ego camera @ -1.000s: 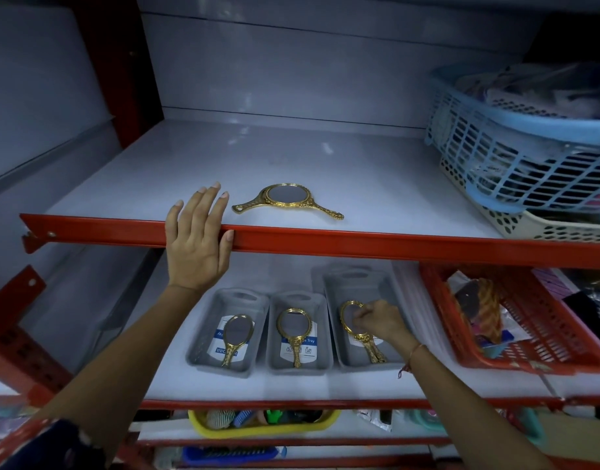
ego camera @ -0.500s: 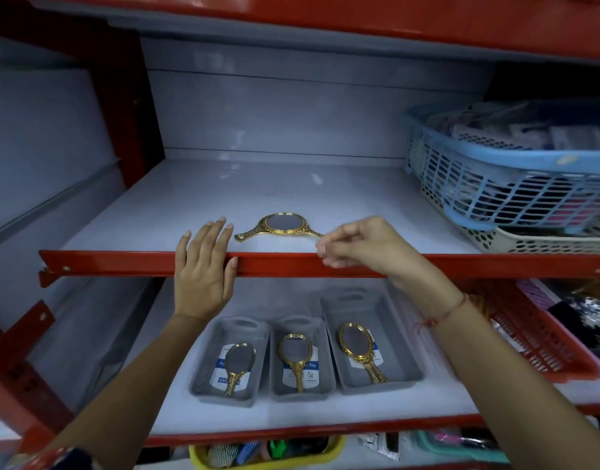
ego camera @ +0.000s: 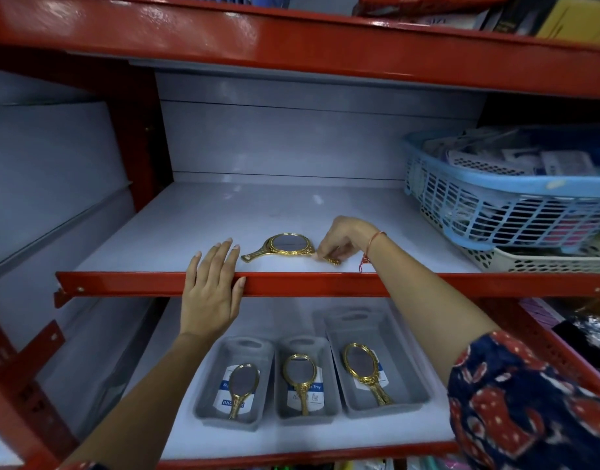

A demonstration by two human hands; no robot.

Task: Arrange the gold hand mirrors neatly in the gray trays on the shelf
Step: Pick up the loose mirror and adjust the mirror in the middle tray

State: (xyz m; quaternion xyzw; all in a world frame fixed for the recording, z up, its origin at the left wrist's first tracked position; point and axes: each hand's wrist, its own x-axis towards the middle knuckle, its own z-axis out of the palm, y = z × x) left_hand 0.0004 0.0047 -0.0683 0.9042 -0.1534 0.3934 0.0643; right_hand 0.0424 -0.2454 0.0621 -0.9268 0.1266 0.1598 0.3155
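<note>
**Upper-shelf mirrors: right hand now at the handle**

1. Shelving unit, red steel frame. The upper shelf (ego camera: 223, 218) carries the loose stock; the lower shelf (ego camera: 196, 432) carries the trays. A blue basket (ego camera: 495, 212) stands at the far right of the upper shelf, apart from the work.

2. Gray trays, three in a row on the lower shelf: left tray (ego camera: 210, 395), middle tray (ego camera: 281, 415), right tray (ego camera: 407, 388). Each holds one gold mirror lying flat, handle toward the near edge: (ego camera: 241, 385), (ego camera: 300, 374), (ego camera: 359, 364). The right one lies slightly askew.

3. Right hand (ego camera: 346, 239). A second ago it was down in the right tray, on the mirror there; half a second ago it was level with the upper shelf's red lip; now it rests on the upper shelf with fingers (ego camera: 322, 251) curled and pinched on a gold handle (ego camera: 332, 260).

4. Left hand (ego camera: 212, 283). Unchanged: flat on the red lip, fingers straight and close together, gripping nothing.

5. Loose mirrors (ego camera: 288, 245), near the front of the upper shelf, between the two hands. One handle points left and another right, so probably two are stacked; not certain.

Reading: the third tray looks finished and the pick-up of the remaining stock has begun. Each tray has room beside its mirror.
</note>
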